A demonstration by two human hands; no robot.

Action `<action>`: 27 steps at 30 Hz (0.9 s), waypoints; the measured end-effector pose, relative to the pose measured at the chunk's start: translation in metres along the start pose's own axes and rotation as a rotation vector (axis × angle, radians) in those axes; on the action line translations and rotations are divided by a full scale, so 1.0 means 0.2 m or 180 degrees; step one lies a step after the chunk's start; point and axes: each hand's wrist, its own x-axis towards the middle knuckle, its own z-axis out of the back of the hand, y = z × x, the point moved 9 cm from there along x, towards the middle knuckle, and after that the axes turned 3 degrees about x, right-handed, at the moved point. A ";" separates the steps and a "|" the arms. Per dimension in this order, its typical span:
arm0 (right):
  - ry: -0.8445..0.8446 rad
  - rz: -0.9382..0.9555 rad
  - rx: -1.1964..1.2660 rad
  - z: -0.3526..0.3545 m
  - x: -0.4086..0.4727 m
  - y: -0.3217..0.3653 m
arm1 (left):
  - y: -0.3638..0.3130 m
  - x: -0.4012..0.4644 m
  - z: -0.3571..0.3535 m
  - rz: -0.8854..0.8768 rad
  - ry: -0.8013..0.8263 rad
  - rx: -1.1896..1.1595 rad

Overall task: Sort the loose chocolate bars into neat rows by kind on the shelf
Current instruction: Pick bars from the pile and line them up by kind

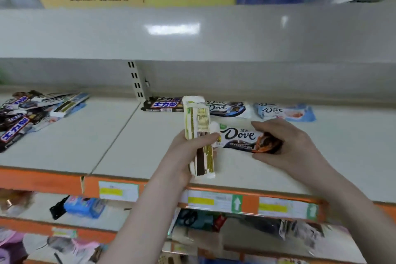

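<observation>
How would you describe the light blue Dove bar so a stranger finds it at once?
Look at the white shelf with the orange front edge. Along its back lies a row of bars; the light blue Dove bar is the rightmost, the only one with a pale blue wrapper.

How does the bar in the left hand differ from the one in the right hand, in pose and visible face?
The bar in the left hand stands nearly upright, lifted off the shelf; the Dove bar in the right hand lies crosswise, low over it. The left hand shows its bar's back, with barcode and printed panel; the right hand shows the front, with the Dove logo. Both have white wrappers, each gripped by curled fingers.
</observation>
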 end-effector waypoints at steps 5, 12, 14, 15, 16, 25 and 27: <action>0.0094 -0.0025 0.0088 0.05 -0.03 -0.14 | 0.02 0.02 -0.07 -0.0056 -0.0181 0.0036; 0.0069 -0.0139 -0.0300 0.14 -0.13 -0.25 | 0.10 0.09 -0.25 0.0164 0.0043 0.0000; 0.0001 -0.0124 -0.0377 0.20 -0.16 -0.30 | 0.13 0.10 -0.34 0.0222 0.0119 -0.0035; -0.0024 -0.0105 -0.0418 0.23 -0.18 -0.32 | 0.14 0.11 -0.38 0.0251 0.0148 -0.0046; -0.0050 -0.0093 -0.0486 0.26 -0.20 -0.35 | 0.16 0.11 -0.42 0.0272 0.0171 -0.0027; 0.0015 -0.0122 -0.1027 0.71 -0.31 -0.83 | 0.30 0.17 -0.89 0.0182 -0.0016 -0.0310; 0.0034 -0.0185 -0.1129 0.81 -0.32 -0.96 | 0.35 0.18 -1.03 0.0188 0.0016 -0.0491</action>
